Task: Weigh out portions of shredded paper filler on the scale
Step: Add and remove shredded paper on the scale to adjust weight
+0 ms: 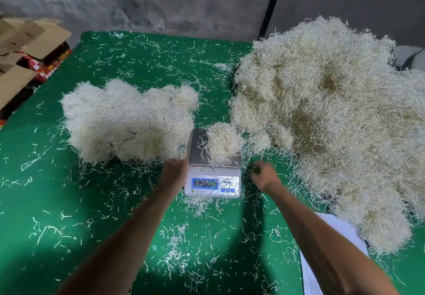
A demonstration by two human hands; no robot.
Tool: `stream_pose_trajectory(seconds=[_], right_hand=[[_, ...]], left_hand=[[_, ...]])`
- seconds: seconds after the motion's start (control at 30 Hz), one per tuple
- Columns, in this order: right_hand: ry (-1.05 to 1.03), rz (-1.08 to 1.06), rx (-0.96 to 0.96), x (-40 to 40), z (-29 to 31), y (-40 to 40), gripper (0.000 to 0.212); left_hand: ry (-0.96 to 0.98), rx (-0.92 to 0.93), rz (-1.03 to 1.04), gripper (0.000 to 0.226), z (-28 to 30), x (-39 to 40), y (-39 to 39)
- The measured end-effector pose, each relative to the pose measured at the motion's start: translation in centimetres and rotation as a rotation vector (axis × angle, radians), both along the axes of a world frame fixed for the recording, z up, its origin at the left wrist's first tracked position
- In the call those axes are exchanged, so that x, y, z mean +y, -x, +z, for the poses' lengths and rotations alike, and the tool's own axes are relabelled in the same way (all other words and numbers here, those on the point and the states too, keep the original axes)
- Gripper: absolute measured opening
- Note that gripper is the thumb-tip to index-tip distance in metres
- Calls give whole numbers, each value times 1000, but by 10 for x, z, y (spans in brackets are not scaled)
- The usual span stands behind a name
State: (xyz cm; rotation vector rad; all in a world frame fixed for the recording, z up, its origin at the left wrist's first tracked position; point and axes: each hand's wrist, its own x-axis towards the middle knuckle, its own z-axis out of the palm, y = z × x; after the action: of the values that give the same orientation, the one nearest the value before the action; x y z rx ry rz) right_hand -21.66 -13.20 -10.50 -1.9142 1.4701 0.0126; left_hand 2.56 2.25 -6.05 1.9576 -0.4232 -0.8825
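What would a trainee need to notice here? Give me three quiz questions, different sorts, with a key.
1. True or false: the scale pan is bare.
2. The big pile lies on which side of the scale: A) left B) right C) behind?
3. Fill in: the cloth is ____.

Key: 1 false, a clump sits on it. 2 B. 3 green.

Both the left hand and right hand flank the scale.

Shiny metal scale pan (pixel 199 147), matt green cloth table cover (pixel 69 202), crinkly paper shreds (pixel 333 115)
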Motion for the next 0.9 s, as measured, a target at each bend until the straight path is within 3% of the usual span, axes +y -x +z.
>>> stream_pose_trajectory(seconds=[0.1, 0.37, 0.5, 0.67, 0.9], right_hand=[[204, 148, 117, 4, -18, -4, 64], [413, 213, 266, -49, -16, -19, 78], [289, 211, 310, -68, -26, -17, 58], [371, 150, 198, -41, -34, -15, 26], [229, -2, 0, 59, -43, 19, 11]], left_hand=[[-89, -181, -109, 39, -27, 19, 4], [-212, -17, -67, 13, -64, 46, 33], [-175, -140, -121, 32, -72, 59, 44], [-188, -88, -160, 3, -74, 72, 54], [-118, -4, -142, 21, -71, 85, 77]])
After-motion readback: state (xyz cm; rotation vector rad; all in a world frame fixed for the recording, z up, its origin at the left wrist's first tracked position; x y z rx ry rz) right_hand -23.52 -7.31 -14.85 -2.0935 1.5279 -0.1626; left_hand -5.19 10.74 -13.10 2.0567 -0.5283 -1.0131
